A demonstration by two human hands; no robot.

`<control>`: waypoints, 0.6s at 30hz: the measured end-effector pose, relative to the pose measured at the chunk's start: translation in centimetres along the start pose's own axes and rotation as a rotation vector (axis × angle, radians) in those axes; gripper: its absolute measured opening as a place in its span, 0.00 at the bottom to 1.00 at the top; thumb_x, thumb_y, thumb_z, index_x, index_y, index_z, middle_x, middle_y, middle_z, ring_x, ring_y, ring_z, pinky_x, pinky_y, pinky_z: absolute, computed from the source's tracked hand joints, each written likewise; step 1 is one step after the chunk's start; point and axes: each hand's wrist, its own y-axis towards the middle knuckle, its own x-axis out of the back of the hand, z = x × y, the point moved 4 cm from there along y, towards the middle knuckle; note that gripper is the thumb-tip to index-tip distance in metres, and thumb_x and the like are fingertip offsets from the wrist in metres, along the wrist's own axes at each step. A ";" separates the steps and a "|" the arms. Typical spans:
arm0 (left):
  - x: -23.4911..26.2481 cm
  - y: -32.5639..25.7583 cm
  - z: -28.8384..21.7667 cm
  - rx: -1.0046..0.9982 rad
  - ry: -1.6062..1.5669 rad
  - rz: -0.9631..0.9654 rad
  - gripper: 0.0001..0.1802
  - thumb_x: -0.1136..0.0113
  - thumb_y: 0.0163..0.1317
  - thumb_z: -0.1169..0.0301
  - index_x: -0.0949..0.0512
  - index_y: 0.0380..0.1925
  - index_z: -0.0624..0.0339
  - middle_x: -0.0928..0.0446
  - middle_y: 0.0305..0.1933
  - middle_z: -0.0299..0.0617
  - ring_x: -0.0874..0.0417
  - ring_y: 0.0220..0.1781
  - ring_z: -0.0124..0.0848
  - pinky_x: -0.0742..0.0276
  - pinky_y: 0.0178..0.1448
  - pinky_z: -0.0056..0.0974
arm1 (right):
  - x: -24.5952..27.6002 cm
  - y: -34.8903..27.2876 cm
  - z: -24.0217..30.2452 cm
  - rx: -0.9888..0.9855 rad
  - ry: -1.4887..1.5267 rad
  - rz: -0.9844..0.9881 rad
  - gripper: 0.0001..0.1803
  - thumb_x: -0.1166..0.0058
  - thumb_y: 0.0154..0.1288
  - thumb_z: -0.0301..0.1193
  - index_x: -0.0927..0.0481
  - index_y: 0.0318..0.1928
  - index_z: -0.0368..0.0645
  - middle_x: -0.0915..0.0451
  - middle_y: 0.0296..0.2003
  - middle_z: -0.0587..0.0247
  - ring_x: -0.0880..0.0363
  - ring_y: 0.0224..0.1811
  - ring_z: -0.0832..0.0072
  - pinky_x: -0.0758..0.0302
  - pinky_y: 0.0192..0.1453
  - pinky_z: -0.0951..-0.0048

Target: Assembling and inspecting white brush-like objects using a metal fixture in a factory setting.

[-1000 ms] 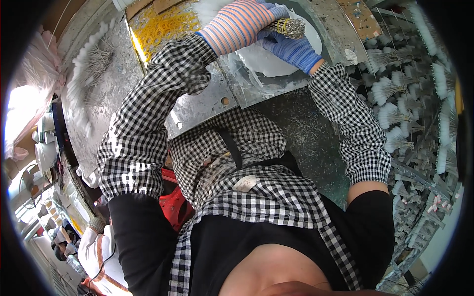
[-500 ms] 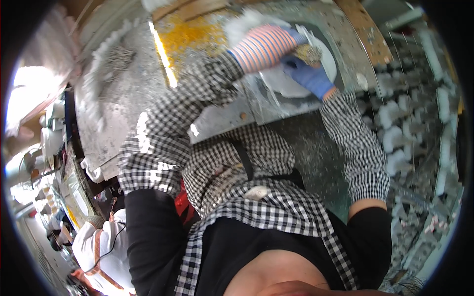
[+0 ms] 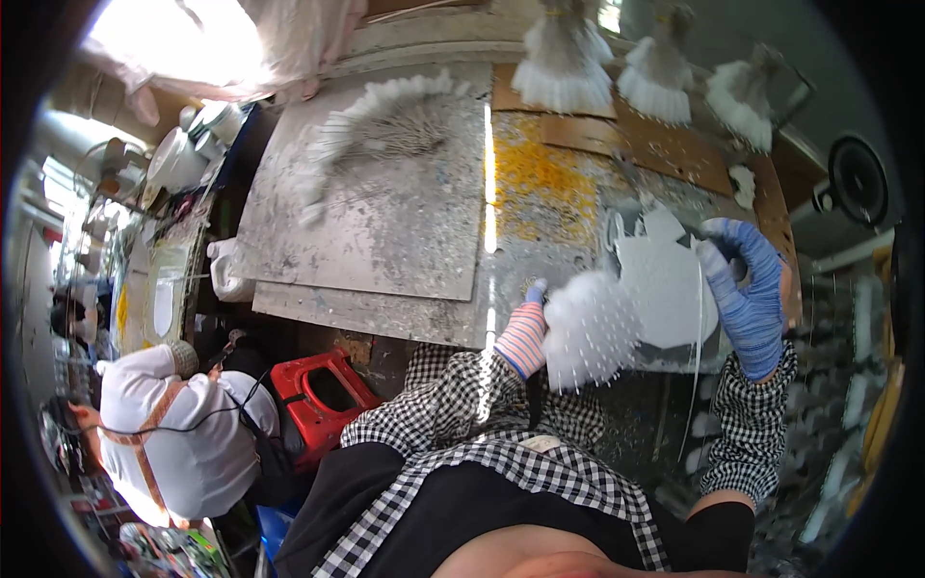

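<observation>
Feather work at the surface
Left grip clamps a feather bunch; right grip pinches closed above.

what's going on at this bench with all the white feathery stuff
A person in checked sleeves works at a spattered metal-topped bench. The left hand, in a striped glove, holds a fluffy white bundle close to the body. The right hand, in a blue glove, is raised beside a flat white disc on the bench. White feather fans stand along the far edge, and a row of feathers lies spread on the sheet. Another person in white crouches by a red stool.
</observation>
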 end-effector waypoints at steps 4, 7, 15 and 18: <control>-2.5 -2.2 -7.9 -0.535 0.116 0.301 0.17 0.47 0.69 0.68 0.33 0.54 0.61 0.23 0.45 0.44 0.18 0.49 0.40 0.21 0.62 0.46 | -4.8 7.3 4.9 0.332 0.042 0.122 0.11 0.37 0.61 0.26 0.18 0.44 0.37 0.17 0.34 0.56 0.16 0.37 0.68 0.21 0.44 0.69; -4.5 -6.9 -18.5 -1.021 0.509 0.255 0.13 0.47 0.69 0.69 0.32 0.50 0.60 0.23 0.40 0.41 0.18 0.46 0.34 0.19 0.58 0.43 | -11.5 16.0 8.3 0.713 -0.102 0.081 0.14 0.40 0.62 0.31 0.18 0.46 0.39 0.17 0.38 0.54 0.18 0.47 0.58 0.23 0.53 0.62; -1.1 -17.8 -23.6 -1.570 0.806 0.054 0.29 0.41 0.68 0.72 0.38 0.66 0.62 0.27 0.60 0.41 0.26 0.60 0.31 0.30 0.67 0.40 | -25.9 19.3 16.6 0.920 0.232 0.224 0.14 0.45 0.64 0.28 0.20 0.49 0.39 0.18 0.47 0.51 0.21 0.51 0.53 0.26 0.58 0.59; 3.5 -25.3 -18.2 -1.803 0.905 -0.346 0.21 0.40 0.63 0.77 0.30 0.56 0.57 0.25 0.47 0.34 0.26 0.48 0.22 0.26 0.54 0.34 | -31.9 15.2 18.1 0.977 0.378 0.443 0.14 0.42 0.62 0.27 0.19 0.49 0.37 0.18 0.46 0.50 0.20 0.51 0.55 0.26 0.59 0.60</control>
